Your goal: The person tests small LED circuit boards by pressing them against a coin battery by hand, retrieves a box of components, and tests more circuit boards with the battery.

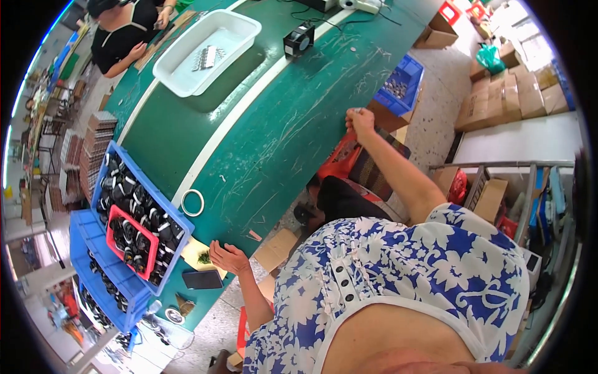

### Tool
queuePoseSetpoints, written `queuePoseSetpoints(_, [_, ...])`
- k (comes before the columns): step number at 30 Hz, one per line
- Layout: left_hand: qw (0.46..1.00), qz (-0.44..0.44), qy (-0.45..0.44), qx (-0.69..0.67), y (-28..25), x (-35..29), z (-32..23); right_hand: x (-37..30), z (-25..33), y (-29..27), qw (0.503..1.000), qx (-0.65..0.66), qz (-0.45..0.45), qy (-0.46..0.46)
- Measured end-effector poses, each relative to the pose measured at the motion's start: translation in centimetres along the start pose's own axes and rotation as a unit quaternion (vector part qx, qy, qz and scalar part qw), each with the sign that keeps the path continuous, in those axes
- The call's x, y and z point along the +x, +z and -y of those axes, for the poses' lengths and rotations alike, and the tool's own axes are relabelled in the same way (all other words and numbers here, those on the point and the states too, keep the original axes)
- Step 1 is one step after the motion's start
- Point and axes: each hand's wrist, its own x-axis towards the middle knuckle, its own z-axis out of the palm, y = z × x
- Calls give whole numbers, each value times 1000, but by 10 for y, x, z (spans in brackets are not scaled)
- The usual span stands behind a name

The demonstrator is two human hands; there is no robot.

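So the left hand (228, 257) is at the near edge of the green desk (293, 124), fingers loosely spread and nothing obvious in it. Right beside it there's a yellow sheet (191, 254) with a little heap of green bits (204, 257) on top, and a dark phone (202, 279) lies just below that. The right hand (360, 119) is well apart, over by the desk's edge near a blue bin (411, 75) of small metal parts (395, 88). Its fingers look curled in, but it's pretty tiny at this angle, so I honestly can't tell if it's pinching anything. A white ring (202, 199) lies flat up from the sheet, next to a blue crate (152, 190) full of black-and-white pieces with a red tray (152, 257) sitting in it. Farther across there's a white tub (230, 43) with a few metal pieces (208, 57), plus a black fan (299, 39).
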Motion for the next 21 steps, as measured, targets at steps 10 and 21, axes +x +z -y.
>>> queuePoseSetpoints(10, [974,-14,-78,-214,39,145,-128,229,93,-13,917,-332,-57,-213])
queuePoseSetpoints(21, [972,7,9,-234,162,448,-244,306,124,23,891,-380,48,-245])
